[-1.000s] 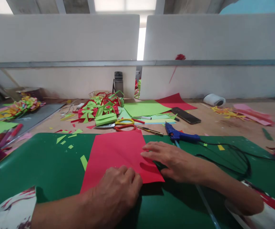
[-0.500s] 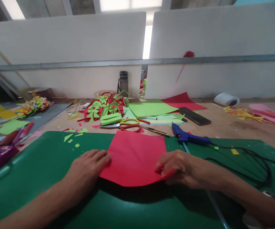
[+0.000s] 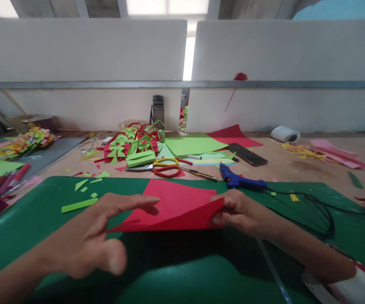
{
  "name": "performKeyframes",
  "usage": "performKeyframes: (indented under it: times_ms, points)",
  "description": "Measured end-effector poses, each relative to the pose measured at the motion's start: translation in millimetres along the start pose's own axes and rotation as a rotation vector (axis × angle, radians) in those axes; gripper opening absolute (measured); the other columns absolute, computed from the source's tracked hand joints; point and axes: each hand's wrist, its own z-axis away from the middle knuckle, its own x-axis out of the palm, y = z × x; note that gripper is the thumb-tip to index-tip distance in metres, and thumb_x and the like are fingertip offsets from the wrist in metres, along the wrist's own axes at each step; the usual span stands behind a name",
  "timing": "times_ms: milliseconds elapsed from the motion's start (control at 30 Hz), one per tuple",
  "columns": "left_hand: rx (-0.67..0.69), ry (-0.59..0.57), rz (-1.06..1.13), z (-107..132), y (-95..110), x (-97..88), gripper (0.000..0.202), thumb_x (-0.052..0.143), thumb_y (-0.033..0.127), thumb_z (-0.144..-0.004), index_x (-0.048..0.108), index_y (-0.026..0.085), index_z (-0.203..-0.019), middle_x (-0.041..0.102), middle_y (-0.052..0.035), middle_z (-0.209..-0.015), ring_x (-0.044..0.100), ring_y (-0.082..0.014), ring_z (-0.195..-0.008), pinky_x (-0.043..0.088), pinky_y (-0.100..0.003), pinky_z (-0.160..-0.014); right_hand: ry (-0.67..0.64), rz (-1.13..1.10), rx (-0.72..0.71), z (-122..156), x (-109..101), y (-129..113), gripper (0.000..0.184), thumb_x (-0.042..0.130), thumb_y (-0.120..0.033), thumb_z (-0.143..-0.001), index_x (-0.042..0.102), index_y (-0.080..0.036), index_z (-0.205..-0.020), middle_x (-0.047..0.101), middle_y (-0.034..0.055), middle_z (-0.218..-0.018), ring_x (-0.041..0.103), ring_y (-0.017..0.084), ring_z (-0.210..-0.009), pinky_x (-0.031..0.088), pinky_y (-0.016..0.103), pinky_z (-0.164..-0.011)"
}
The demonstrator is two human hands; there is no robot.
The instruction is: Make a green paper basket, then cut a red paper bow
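while the right hand (image 3: 241,214) pinches the red paper sheet (image 3: 177,200), the left hand (image 3: 85,240) is spread at its left side.

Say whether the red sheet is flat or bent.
Bent: the red sheet curves upward at its near right corner, where the right hand holds it.

A red paper sheet (image 3: 177,202) (right side curled up) slants above the green mat (image 3: 176,278).

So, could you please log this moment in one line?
left hand: open | right hand: pinching red paper | held corner: above green mat
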Motion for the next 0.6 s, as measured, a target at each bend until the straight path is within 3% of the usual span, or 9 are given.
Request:
performKeyframes:
  times_ms: [67,133,167,233,267,333,433,600]
  points:
    - [0.042,-0.098,0.105,-1,-5,-9.5,0.078,0.033,0.083,-0.064,0.051,0.039,-0.125,0.061,0.0007,-0.122,0.058,-0.0264,-0.108,0.045,-0.034,-0.092,0.056,-0.184,-0.007,-1,-1,2,0.014,0.06,-0.023,-0.08,0.068,-0.016,-0.071,0.06,-0.0028,-0.066,0.053,0.01,-0.063,0.042,0.02,-0.062]
    - [0.036,-0.146,0.114,-6,-14,-14.2,0.079,0.049,0.08,-0.057,0.051,0.04,-0.125,0.06,0.0004,-0.124,0.057,-0.0278,-0.11,0.045,-0.035,-0.093,0.111,-0.317,0.008,-2,-2,7,0.011,0.065,-0.025,-0.075,0.069,-0.016,-0.071,0.061,-0.003,-0.063,0.053,0.01,-0.061,0.043,0.021,-0.062]
    - [0.031,-0.166,0.106,-9,-17,-13.5,0.073,0.057,0.074,-0.06,0.052,0.039,-0.124,0.061,-0.0003,-0.123,0.057,-0.0273,-0.11,0.044,-0.034,-0.093,0.122,-0.361,0.019,-2,-2,9,0.011,0.067,-0.026,-0.073,0.07,-0.016,-0.07,0.062,-0.0026,-0.062,0.054,0.011,-0.062,0.044,0.021,-0.063]
    - [0.04,-0.207,0.124,-14,-21,-6.2,0.041,0.059,0.054,-0.077,0.063,0.033,-0.112,0.066,-0.0028,-0.114,0.06,-0.0238,-0.106,0.044,-0.032,-0.093,0.111,-0.393,0.052,-3,-2,14,0.012,0.069,-0.027,-0.071,0.072,-0.015,-0.072,0.067,0.0,-0.067,0.058,0.013,-0.066,0.045,0.023,-0.066]
    - [0.047,-0.229,0.159,-16,-20,-0.7,0.028,0.054,0.045,-0.084,0.068,0.029,-0.103,0.069,-0.0043,-0.108,0.063,-0.0218,-0.1,0.045,-0.03,-0.09,0.091,-0.375,0.08,-3,-2,16,0.013,0.07,-0.027,-0.071,0.072,-0.015,-0.073,0.069,0.0021,-0.072,0.06,0.014,-0.07,0.046,0.025,-0.068]
    - [0.019,-0.259,0.185,-17,-17,10.9,0.025,0.048,0.034,-0.089,0.071,0.025,-0.093,0.071,-0.006,-0.101,0.064,-0.0191,-0.093,0.047,-0.027,-0.085,0.015,-0.273,0.157,-3,-2,16,0.015,0.071,-0.027,-0.069,0.073,-0.013,-0.075,0.071,0.0062,-0.081,0.063,0.018,-0.077,0.047,0.028,-0.072]
    - [-0.024,-0.255,0.145,-16,-9,22.9,0.023,0.05,0.032,-0.087,0.07,0.022,-0.092,0.071,-0.0065,-0.096,0.064,-0.0188,-0.09,0.047,-0.026,-0.082,-0.128,-0.087,0.254,-2,-5,11,0.026,0.076,-0.029,-0.064,0.073,-0.012,-0.084,0.071,0.0082,-0.088,0.064,0.022,-0.085,0.047,0.03,-0.076]
    - [-0.063,-0.29,0.156,-14,-3,29.4,0.026,0.046,0.032,-0.088,0.069,0.02,-0.087,0.068,-0.0036,-0.081,0.061,-0.0156,-0.075,0.047,-0.021,-0.069,-0.2,0.031,0.202,4,-11,-3,0.03,0.075,-0.03,-0.067,0.072,-0.016,-0.094,0.07,0.0059,-0.098,0.062,0.022,-0.094,0.043,0.029,-0.084]
